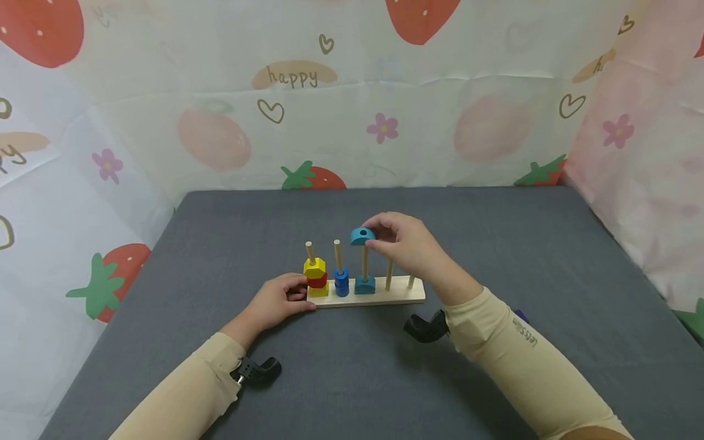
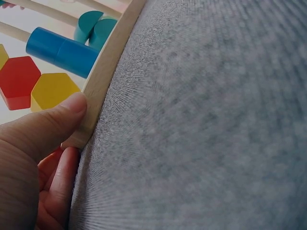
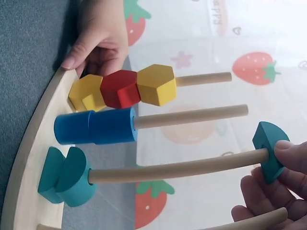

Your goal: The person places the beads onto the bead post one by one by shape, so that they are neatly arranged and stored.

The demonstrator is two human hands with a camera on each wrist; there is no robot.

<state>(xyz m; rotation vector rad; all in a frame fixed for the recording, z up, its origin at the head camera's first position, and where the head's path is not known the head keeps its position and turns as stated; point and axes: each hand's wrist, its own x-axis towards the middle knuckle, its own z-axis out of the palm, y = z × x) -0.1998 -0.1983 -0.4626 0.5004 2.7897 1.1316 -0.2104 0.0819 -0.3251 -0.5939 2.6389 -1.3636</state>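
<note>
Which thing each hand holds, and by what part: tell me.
The right hand pinches the top teal block by its right side; the left hand grips the base by its left end.

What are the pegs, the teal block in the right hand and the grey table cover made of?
Pegs: probably bare wood, pale tan and unpainted-looking.
Held teal half-round block: perhaps painted wood, maybe plastic; it looks smooth and evenly coloured.
Grey table cover: likely woven cloth, matte, with fine thread texture showing.
</note>
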